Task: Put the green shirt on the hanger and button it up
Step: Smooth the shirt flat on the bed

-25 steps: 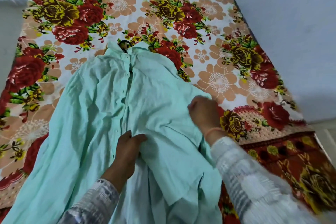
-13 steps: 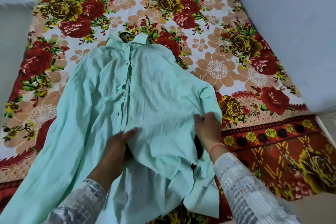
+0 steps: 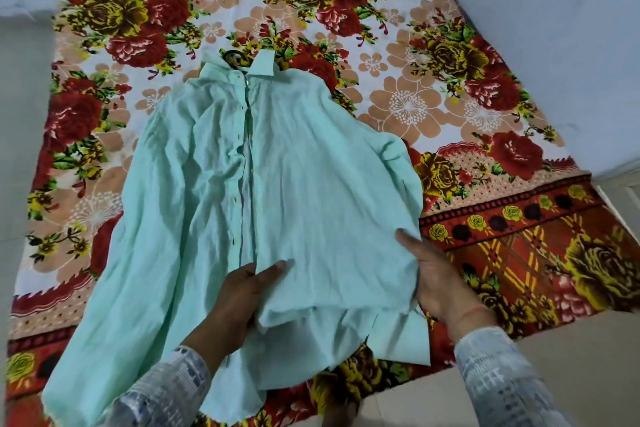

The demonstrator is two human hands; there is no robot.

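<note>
Nearest to me, my two patterned sleeves (image 3: 498,378) come in from the bottom edge, one on either side of the green shirt (image 3: 277,191), which is my landmark here. My left hand (image 3: 239,298) sits at the shirt's lower front, near the hem, with the thumb laid on top of the cloth and the fingers tucked under the front panel, so it is closed loosely on that fabric. My right hand (image 3: 433,274) is at the shirt's right edge, thumb on top and fingers behind the side seam, gripping the cloth there; a thin reddish thread circles that wrist. The shirt lies face up and spread out on a floral bedsheet (image 3: 485,87) covering the bed, its placket running up the middle with several dark buttonholes showing and the lower part gaping slightly. Beyond the shirt's chest, at the collar, the dark hook of the hanger (image 3: 232,55) pokes out between the collar points. Past that, only the sheet's red and yellow roses continue.
</note>
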